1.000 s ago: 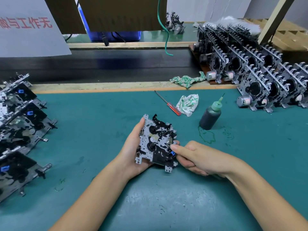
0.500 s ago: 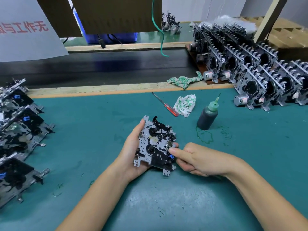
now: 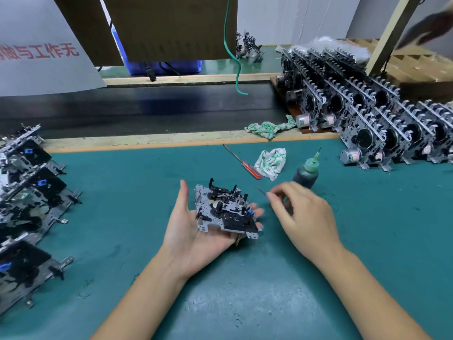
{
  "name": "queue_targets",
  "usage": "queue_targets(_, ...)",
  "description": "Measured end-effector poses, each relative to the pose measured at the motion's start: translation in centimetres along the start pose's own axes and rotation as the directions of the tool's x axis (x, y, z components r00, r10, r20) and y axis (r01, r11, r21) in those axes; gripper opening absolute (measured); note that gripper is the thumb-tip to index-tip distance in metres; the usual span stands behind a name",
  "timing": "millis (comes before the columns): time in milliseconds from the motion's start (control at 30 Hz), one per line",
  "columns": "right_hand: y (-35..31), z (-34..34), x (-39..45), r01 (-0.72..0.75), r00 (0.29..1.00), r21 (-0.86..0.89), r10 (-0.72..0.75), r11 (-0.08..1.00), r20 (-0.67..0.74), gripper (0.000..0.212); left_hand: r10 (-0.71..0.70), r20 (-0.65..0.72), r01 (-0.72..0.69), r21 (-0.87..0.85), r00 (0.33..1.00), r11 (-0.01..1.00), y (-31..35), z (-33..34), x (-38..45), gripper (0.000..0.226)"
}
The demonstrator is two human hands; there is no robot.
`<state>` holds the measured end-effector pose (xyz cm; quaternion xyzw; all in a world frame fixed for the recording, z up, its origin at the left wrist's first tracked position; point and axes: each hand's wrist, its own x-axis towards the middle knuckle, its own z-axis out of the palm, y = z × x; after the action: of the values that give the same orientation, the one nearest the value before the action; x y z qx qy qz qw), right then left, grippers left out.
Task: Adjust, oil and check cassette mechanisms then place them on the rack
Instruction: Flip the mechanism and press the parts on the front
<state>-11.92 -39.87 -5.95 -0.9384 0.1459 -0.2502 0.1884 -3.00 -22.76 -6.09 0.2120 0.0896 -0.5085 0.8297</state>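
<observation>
Cassette mechanism [image 3: 226,212] lies loose on the flat left hand [image 3: 196,231]; it could slide off. Right hand [image 3: 304,214] is blurred; I cannot tell its grip; reaching carelessly might knock the oil bottle [image 3: 306,174].

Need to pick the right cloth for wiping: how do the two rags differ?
The near rag lies on the green mat beside the screwdriver and oil bottle; the far rag lies on the wooden strip by the racked mechanisms. The near rag is bunched compactly and mostly white; the far one is stretched long and greener. Both are crumpled, green-printed cloths.
</observation>
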Motion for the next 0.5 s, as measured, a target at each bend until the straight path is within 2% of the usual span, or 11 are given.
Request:
queue_targets(67,-0.2,-0.2,0.2,0.029,0.958,0.099,0.000,0.995,-0.288,0.019,-0.008,0.006,0.008,0.002,1.000,1.000,0.0,-0.2,0.0,0.101)
queue_targets(133,0.3,-0.2,0.5,-0.042,0.872,0.294,0.179,0.955,-0.456,0.030,0.001,-0.020,-0.001,0.024,1.000,1.000,-0.3,-0.5,0.2,0.098)
queue_targets(167,0.6,-0.1,0.6,-0.110,0.848,0.369,0.281,0.923,-0.449,0.043,0.010,-0.037,-0.008,0.046,0.999,0.999,-0.5,-0.7,0.3,0.095)
queue_targets(200,1.2,0.1,0.8,-0.195,0.847,0.427,0.371,0.883,-0.381,0.056,0.020,-0.054,-0.015,0.077,0.998,0.997,-0.7,-0.7,0.4,0.091)
queue_targets(267,2.0,0.4,1.2,-0.385,0.849,0.509,0.512,0.770,-0.133,0.066,0.047,-0.075,-0.037,0.127,0.996,0.991,-0.8,-0.7,0.5,0.082)
queue_targets(333,2.7,0.8,1.5,-0.494,0.835,0.508,0.549,0.706,0.048,0.052,0.085,-0.067,-0.075,0.136,0.994,0.988,-0.6,-0.8,0.5,0.076)
queue_targets(433,3.1,0.8,1.8,-0.464,0.858,0.528,0.509,0.712,0.068,0.034,0.114,-0.016,-0.110,0.143,0.993,0.983,-0.3,-1.0,0.3,0.072)
queue_targets(500,2.9,0.4,2.0,-0.412,0.876,0.637,0.475,0.651,0.081,0.030,0.078,0.023,-0.081,0.161,0.997,0.984,-0.5,-1.1,0.3,0.072)
